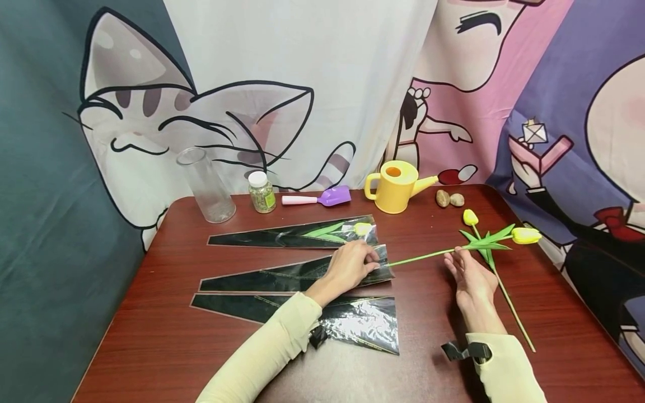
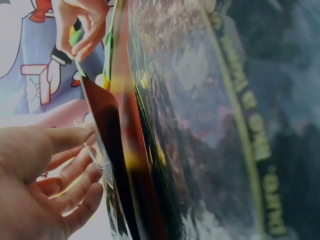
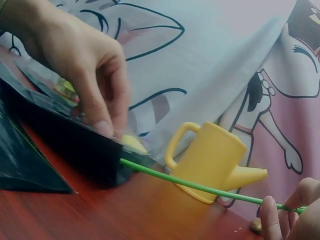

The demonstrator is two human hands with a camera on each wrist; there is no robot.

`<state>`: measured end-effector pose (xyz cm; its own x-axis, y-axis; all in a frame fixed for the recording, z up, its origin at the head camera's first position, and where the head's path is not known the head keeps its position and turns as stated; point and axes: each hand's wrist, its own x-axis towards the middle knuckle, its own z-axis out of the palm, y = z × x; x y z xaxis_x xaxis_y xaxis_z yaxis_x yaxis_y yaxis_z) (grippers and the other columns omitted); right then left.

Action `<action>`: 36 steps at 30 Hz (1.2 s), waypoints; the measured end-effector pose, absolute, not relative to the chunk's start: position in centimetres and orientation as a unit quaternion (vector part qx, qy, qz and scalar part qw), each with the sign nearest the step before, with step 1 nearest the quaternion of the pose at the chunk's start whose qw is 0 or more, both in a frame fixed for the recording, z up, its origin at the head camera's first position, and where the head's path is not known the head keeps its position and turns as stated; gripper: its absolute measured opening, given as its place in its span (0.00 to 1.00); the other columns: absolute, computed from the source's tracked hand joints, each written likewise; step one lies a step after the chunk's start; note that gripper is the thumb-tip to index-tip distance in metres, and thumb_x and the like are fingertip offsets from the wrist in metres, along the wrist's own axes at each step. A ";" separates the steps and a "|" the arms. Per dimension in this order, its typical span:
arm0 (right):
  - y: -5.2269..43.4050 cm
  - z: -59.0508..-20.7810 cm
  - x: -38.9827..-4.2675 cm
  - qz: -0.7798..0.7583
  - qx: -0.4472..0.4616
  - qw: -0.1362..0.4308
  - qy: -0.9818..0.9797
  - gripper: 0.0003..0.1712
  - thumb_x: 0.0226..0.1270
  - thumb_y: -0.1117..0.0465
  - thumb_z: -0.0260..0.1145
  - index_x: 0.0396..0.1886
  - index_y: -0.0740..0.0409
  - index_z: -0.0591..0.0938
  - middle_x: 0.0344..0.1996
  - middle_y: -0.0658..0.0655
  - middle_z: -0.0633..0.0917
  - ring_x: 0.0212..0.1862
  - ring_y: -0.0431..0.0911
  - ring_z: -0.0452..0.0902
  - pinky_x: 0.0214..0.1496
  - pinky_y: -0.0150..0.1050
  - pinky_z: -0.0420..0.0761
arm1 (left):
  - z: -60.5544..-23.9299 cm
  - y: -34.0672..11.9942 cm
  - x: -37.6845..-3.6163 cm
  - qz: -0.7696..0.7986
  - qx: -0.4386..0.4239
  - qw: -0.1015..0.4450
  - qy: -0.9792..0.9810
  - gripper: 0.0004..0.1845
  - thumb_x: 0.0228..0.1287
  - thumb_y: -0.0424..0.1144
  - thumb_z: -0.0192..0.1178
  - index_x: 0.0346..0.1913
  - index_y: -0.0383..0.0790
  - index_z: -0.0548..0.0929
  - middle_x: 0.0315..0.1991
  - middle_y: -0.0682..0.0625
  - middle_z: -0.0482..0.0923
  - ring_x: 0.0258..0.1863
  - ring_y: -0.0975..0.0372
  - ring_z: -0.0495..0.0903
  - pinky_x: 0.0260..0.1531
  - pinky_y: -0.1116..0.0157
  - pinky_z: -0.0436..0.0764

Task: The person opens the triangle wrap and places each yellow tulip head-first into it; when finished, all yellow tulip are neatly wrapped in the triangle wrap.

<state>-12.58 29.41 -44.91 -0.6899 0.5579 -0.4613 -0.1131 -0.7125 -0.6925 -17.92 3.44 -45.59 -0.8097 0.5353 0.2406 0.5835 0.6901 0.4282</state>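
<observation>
Left hand (image 1: pixel 351 263) pinches the middle black sleeve (image 1: pixel 287 276) at its mouth; right hand (image 1: pixel 473 281) grips a yellow tulip (image 1: pixel 486 245), stem end right there!

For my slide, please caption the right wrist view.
The left fingers pinch a black wrapper; the right fingers hold a green stem reaching the wrapper's edge.

Table (image 1: pixel 151 330): dark red-brown, wood grain, pale sheen near the front middle. Backdrop (image 1: pixel 353 45) behind it: looks like creased cloth, though the left wrist view is washed out. Grey-teal left, white centre, pink then purple right. Cartoon cat (image 1: pixel 141 64) left, cartoon figures (image 1: pixel 620 117) right.
</observation>
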 end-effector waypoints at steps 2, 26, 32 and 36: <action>28.9 -45.0 -12.5 0.862 -0.341 0.191 -0.324 0.04 0.54 0.76 0.72 0.30 0.68 0.87 0.25 0.61 0.87 0.29 0.51 0.87 0.36 0.41 0.84 | -45.5 3.5 -18.0 -0.247 -0.309 0.050 -0.917 0.06 0.58 0.48 0.71 0.36 0.54 0.89 0.31 0.63 0.78 0.32 0.70 0.76 0.33 0.71 0.76; 21.1 -46.1 -11.3 0.808 -0.330 -0.013 -0.488 0.08 0.61 0.63 0.72 0.22 0.52 0.87 0.21 0.48 0.86 0.16 0.33 0.74 0.17 0.24 0.69 | -44.9 3.9 -17.9 -0.249 -0.313 0.052 -0.915 0.05 0.58 0.46 0.71 0.36 0.51 0.89 0.31 0.61 0.77 0.32 0.70 0.76 0.33 0.71 0.75; 21.2 -46.3 -11.1 0.778 -0.323 -0.041 -0.538 0.09 0.60 0.61 0.73 0.20 0.49 0.87 0.18 0.45 0.84 0.13 0.32 0.64 0.13 0.24 0.61 | -45.0 4.0 -17.8 -0.246 -0.315 0.047 -0.916 0.05 0.59 0.46 0.71 0.36 0.51 0.89 0.31 0.61 0.77 0.31 0.70 0.77 0.32 0.71 0.76; 21.3 -46.4 -11.0 0.759 -0.313 -0.055 -0.568 0.08 0.60 0.60 0.73 0.22 0.48 0.87 0.18 0.43 0.84 0.12 0.31 0.62 0.13 0.24 0.60 | -45.1 4.0 -17.7 -0.240 -0.315 0.044 -0.917 0.05 0.59 0.46 0.71 0.36 0.52 0.88 0.31 0.61 0.77 0.31 0.70 0.76 0.31 0.71 0.75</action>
